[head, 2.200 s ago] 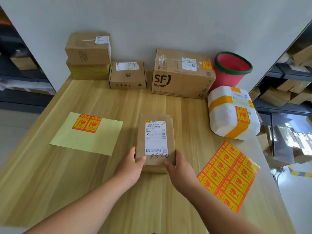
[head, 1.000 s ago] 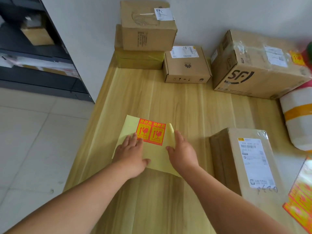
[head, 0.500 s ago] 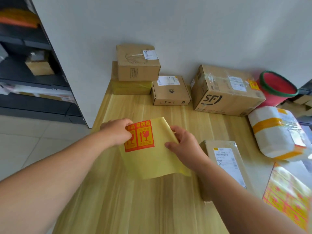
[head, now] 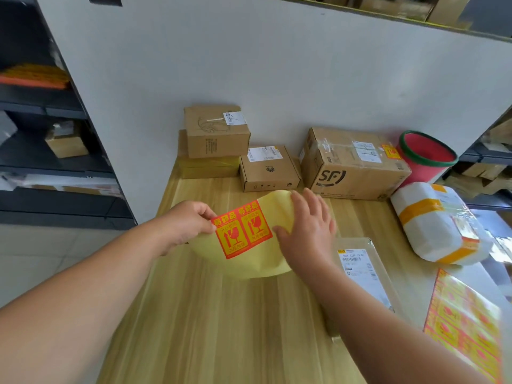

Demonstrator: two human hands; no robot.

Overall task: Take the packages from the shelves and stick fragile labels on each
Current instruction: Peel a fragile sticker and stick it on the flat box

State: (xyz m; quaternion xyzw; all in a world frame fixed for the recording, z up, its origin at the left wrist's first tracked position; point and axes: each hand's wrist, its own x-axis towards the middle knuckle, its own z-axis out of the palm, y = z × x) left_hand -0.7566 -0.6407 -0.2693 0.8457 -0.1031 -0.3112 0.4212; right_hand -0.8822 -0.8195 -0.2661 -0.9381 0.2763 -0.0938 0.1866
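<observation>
Two bare forearms reach in from the near edge over a pale wooden table (head: 221, 333). At the near right corner lies a full sheet of labels (head: 465, 322), red and yellow, blurred. Just beyond it a flat package (head: 363, 273) lies on the table, brown with a white shipping slip on top, partly behind the right forearm.

In the middle, both hands hold up a curled yellow backing sheet (head: 249, 264), clear of the table. Two red-orange fragile labels (head: 241, 230) sit side by side on it, each with a broken-glass mark. The left hand (head: 188, 223) has thumb and curled fingers pinched at the left edge of the label pair; I cannot tell whether it grips the label alone or the sheet too. The right hand (head: 307, 234) lies against the sheet's right side, fingers straight and slightly spread, thumb near the labels' right edge.

Further right rests a white padded parcel (head: 432, 225) banded in orange tape. Along the wall stand a stack of two cartons (head: 216, 134), a small brown box (head: 268, 170), a large SF carton (head: 352, 162) and a red bucket (head: 426, 156) with a green rim. Dark shelves (head: 55, 162) with more parcels stand at far left.
</observation>
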